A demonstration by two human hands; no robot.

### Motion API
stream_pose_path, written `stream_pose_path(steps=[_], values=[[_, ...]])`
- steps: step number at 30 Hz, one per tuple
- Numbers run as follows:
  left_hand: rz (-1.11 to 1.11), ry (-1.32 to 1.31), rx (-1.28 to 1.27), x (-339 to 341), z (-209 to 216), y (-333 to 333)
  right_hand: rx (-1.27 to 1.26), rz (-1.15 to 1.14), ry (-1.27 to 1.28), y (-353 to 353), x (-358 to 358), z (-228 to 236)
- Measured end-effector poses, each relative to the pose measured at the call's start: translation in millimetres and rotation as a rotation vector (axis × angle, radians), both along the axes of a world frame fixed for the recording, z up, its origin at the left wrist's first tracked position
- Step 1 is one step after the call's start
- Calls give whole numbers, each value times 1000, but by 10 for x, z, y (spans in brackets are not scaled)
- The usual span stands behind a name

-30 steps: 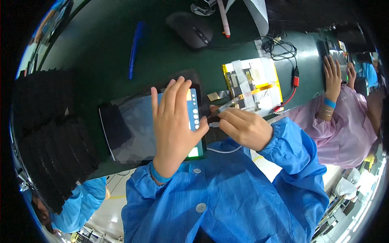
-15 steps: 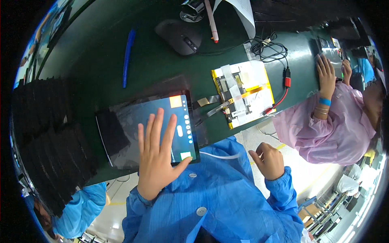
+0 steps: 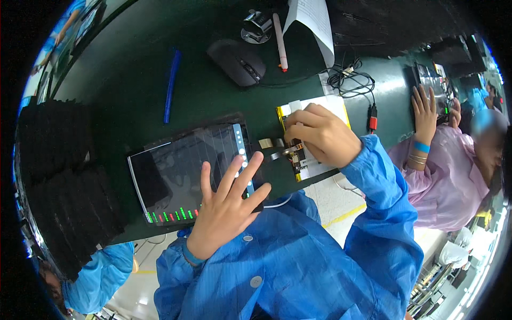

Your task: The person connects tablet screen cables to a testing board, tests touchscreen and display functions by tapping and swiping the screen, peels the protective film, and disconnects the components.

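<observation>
A flat tablet-like display panel (image 3: 181, 184) lies on the green table, its screen dark with green and red bars along the near edge and a lit blue strip on the right. My left hand (image 3: 226, 205) is spread over its right part, fingers apart, holding nothing. Right of it lies a white battery pack (image 3: 333, 106) with yellow edges and a bared circuit board (image 3: 300, 165). My right hand (image 3: 322, 133) is on the board with bent fingers drawn together; its fingertips and what they grip are hidden. A ribbon cable (image 3: 274, 155) runs from the board towards the panel.
A black mouse (image 3: 237, 61), a blue pen (image 3: 171, 85) and a pale pink pen (image 3: 280, 42) lie beyond the panel. Coiled black cable (image 3: 352, 82) ends in a red connector (image 3: 373, 124). Black sheets (image 3: 64, 170) are at left. A co-worker in a pink sleeve (image 3: 434, 176) works at right.
My right hand has moved from in front of my body up onto the circuit board. My left hand has shifted slightly right and nearer. The screen has turned from blue to mostly dark with coloured bars.
</observation>
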State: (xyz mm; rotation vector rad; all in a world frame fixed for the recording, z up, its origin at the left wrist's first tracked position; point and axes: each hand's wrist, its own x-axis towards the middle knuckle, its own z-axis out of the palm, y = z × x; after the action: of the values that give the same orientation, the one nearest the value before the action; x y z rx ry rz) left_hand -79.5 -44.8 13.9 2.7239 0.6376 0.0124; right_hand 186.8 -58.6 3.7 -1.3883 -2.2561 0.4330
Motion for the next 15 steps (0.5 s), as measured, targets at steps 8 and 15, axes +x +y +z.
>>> stream_pose_path(steps=[8, 15], values=[[85, 19, 32, 6, 43, -20, -86, 113, 17, 187, 1, -62], [128, -78, 11, 88, 441, 134, 26, 155, 10, 299, -60, -101]])
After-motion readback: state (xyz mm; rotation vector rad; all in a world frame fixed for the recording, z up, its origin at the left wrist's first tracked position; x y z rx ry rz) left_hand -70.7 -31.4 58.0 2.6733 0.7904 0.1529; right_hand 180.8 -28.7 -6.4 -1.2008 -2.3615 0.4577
